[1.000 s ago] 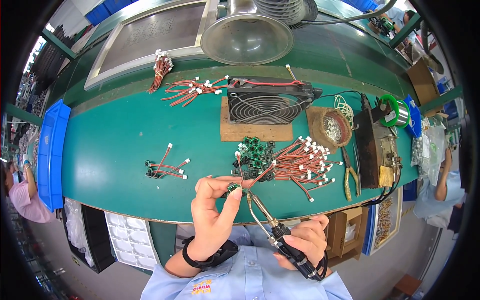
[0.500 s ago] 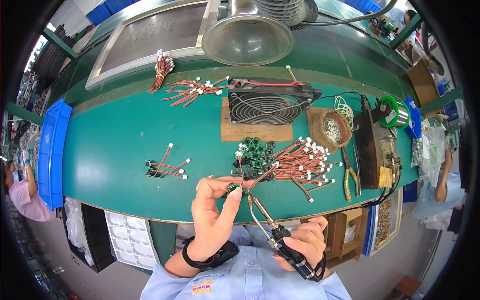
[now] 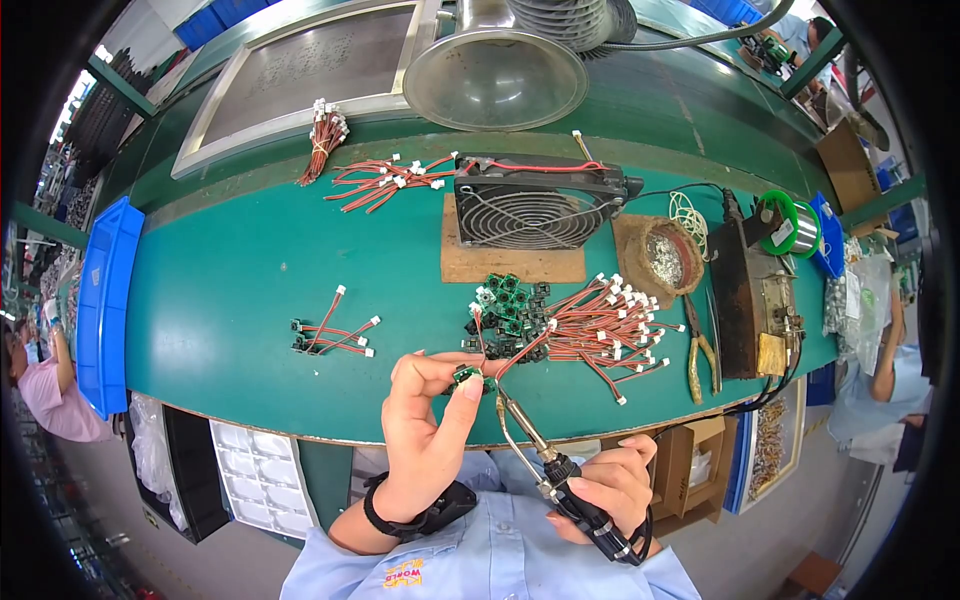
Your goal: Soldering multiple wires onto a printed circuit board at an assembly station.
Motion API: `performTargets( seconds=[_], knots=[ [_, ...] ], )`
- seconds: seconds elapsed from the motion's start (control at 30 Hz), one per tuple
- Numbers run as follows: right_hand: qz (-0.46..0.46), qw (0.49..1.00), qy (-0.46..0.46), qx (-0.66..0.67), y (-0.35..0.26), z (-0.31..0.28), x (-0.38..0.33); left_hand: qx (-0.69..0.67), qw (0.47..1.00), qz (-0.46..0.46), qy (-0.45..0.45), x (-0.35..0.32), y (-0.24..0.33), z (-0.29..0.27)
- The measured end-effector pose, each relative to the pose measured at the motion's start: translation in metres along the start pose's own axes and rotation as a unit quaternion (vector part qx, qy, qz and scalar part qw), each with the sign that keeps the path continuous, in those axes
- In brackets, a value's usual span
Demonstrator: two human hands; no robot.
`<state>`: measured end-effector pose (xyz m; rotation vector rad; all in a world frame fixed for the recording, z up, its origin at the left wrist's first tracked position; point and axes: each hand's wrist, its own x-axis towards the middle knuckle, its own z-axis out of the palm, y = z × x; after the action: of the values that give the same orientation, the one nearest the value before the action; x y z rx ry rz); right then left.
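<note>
Two hands at work over the near edge of the green table (image 3: 250, 290). Left hand (image 3: 430, 420), grip pinched shut on a small green circuit board (image 3: 466, 375) between thumb and fingertips, held just above the table edge with a red wire (image 3: 510, 358) trailing off it toward the right. Right hand (image 3: 610, 490), lower and nearer, fist closed around the black handle of a soldering iron (image 3: 540, 450), tip angled up and left, right at the board. Just beyond, a pile of green boards (image 3: 505, 310) and a heap of red wires with white connectors (image 3: 610, 325). Few finished leads (image 3: 335, 335) lying to the left. Black fan (image 3: 535, 200) on a wooden block farther back, pliers (image 3: 700, 355) off to the right.
</note>
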<state>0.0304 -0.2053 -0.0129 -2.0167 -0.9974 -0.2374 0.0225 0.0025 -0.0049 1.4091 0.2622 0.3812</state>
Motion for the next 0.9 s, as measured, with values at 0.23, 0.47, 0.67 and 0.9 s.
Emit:
performTargets(
  seconds=[0.23, 0.47, 0.67, 0.9],
  knots=[
    [0.04, 0.986, 0.164, -0.009, 0.02, -0.009, -0.014, -0.114, 0.988, -0.105, -0.011, 0.002, 0.015, -0.004],
    [0.221, 0.936, 0.247, -0.12, 0.073, -0.011, 0.013, -0.179, 0.976, -0.123, -0.031, 0.002, 0.015, -0.004],
    [0.066, 0.985, 0.156, 0.025, 0.029, -0.015, -0.002, -0.134, 0.986, -0.096, -0.007, 0.002, 0.012, -0.004],
    [-0.023, 0.997, 0.019, 0.072, 0.005, -0.011, 0.01, -0.086, 0.994, -0.067, -0.016, 0.002, 0.009, -0.004]
  ],
)
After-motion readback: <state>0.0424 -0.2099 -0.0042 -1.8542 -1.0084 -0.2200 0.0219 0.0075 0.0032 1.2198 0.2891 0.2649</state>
